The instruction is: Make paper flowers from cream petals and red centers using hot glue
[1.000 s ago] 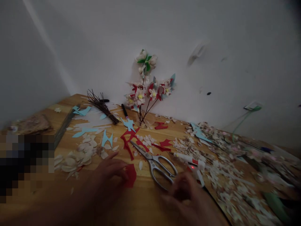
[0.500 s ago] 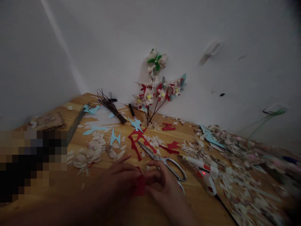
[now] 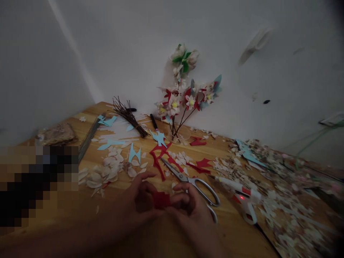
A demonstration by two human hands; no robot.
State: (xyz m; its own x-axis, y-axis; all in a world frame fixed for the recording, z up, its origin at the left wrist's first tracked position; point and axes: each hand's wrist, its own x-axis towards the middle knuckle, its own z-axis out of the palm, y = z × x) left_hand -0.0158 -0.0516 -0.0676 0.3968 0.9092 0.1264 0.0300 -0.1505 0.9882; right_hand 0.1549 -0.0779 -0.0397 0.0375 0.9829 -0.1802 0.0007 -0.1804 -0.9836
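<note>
A small red piece (image 3: 161, 200) is pinched between my two hands, low in the middle of the view. My left hand (image 3: 141, 199) grips its left side with thumb and curled fingers. On its right side my right hand (image 3: 189, 206) holds it, fingers bent. Silver scissors (image 3: 182, 177) lie on the table just beyond my right hand. Red scraps (image 3: 202, 165) and blue scraps (image 3: 134, 154) lie past the hands. White petals (image 3: 110, 168) are heaped to the left.
A branch with white, red and blue flowers (image 3: 174, 104) stands by the wall. Bundled twigs (image 3: 131, 118) lie left of it. A glue gun (image 3: 248, 204) with a red light rests on the right, near many loose petals (image 3: 285, 222) on the wooden table (image 3: 120, 229).
The red piece has turned from upright to more level between my hands. My left fingers have curled into a rounder grip. The view has shifted slightly, moving the far objects right and up.
</note>
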